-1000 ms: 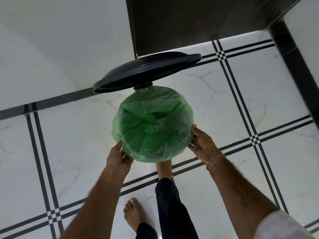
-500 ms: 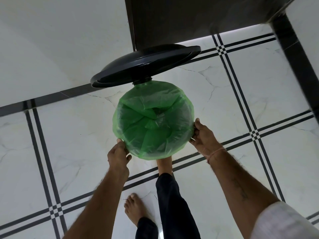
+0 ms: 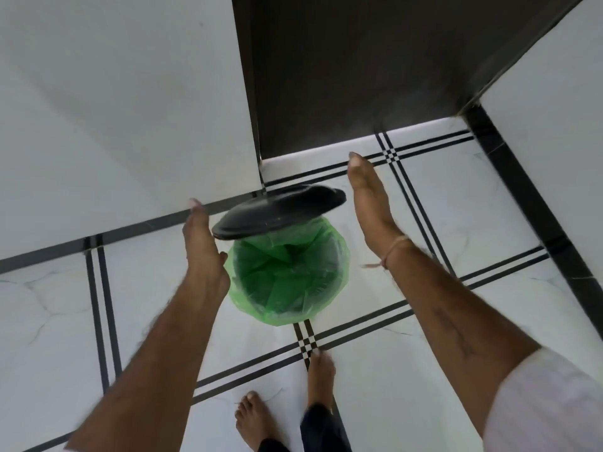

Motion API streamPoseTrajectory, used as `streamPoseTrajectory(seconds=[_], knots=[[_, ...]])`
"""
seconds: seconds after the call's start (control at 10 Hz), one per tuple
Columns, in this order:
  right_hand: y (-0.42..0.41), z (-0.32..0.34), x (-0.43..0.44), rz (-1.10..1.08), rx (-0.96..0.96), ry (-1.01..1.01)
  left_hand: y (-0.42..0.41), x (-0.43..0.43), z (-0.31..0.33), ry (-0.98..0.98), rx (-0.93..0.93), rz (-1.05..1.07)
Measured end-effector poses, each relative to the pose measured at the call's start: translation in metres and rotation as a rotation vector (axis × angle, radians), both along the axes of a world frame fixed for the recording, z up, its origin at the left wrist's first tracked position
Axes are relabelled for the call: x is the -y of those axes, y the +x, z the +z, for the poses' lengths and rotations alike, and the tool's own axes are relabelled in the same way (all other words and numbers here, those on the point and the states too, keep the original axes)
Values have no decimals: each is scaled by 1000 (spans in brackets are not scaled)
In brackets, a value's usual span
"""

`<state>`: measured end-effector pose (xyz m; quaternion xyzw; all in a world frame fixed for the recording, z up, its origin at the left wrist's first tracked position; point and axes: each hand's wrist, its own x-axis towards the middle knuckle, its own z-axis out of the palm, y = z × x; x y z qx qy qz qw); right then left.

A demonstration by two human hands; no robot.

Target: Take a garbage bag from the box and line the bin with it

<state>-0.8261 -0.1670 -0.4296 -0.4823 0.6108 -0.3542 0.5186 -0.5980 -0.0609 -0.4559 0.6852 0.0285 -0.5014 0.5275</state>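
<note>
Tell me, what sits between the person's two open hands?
In the head view, the bin's black lid, tilted half open, and the green garbage bag lining the bin lie between the left hand and right hand.

The bin (image 3: 288, 316) is seen from above on the floor, lined with a translucent green garbage bag (image 3: 287, 275). The bag's edge is folded out over the rim and hangs crumpled down the outside. The dark round lid (image 3: 277, 212) is tilted half open above the far rim.
</note>
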Motion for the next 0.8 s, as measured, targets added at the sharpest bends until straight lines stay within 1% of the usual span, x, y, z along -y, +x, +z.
streamPoseTrajectory(seconds=[0.1,0.2,0.3,0.4,0.5,0.6,0.7,0.8], knots=[[10,11,4,204,-143,41,-9,5,13,-17,78,-200],[13,-13,-17,401,-347,71,-22,-16,-15,23,274,-365],[2,-55,-48,511,-492,45,-41,-48,-49,85,453,-447],[-16,-110,-72,628,-639,-8,-58,-75,-97,86,632,-513],[-30,-154,-94,666,-726,-75,-70,-99,-143,86,746,-604],[-36,-179,-110,639,-694,-126,-74,-114,-169,87,802,-622],[-37,-169,-111,628,-681,-72,-71,-117,-160,132,829,-665],[-41,-135,-112,630,-659,-13,-69,-119,-123,108,825,-660]])
